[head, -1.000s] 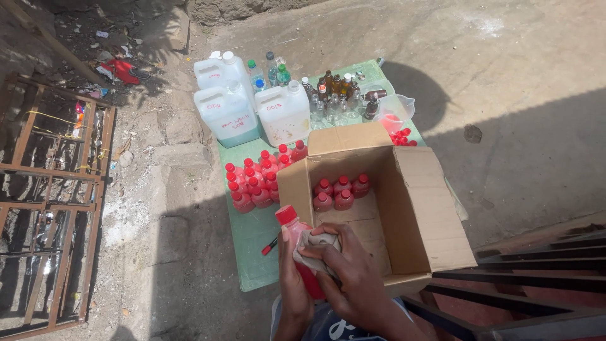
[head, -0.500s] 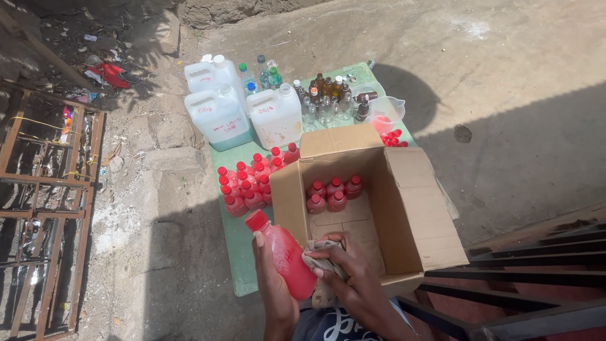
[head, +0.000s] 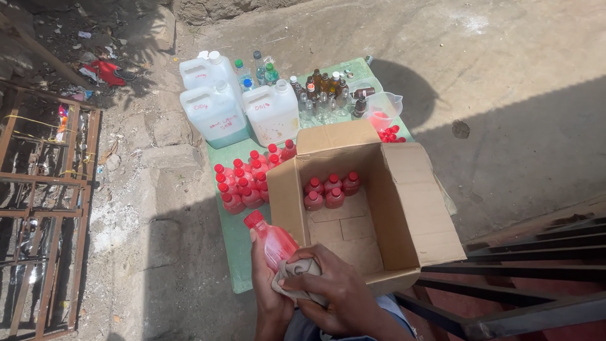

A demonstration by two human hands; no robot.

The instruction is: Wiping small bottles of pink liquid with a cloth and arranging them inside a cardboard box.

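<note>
From my seat at the feed, I take the cardboard box [head: 366,208] as my landmark. Just off its near-left corner, the left hand [head: 268,297] comes up from below with its fingers closed around the lower body of a red bottle [head: 273,243] — the bottle tilts, its red cap pointing up and to the left. The right hand [head: 328,287] lies across from the right, knuckles up, fingers curled tight over a crumpled grey cloth [head: 295,273] that it presses against the bottle's base.

Inside the box, at its far end, five small red bottles [head: 331,189] stand in a cluster on the cardboard floor. Just left of the box, a larger group of capped red bottles [head: 246,177] stands on a green mat [head: 240,252] — the box sits on that same mat. Beyond the box stand three white jugs [head: 240,104], and to their right a huddle of brown and clear bottles [head: 325,91]. The ground around is bare concrete in hard sunlight. Far left of the box is a rusty metal frame [head: 44,208]; at its near right run dark metal bars [head: 536,271].
</note>
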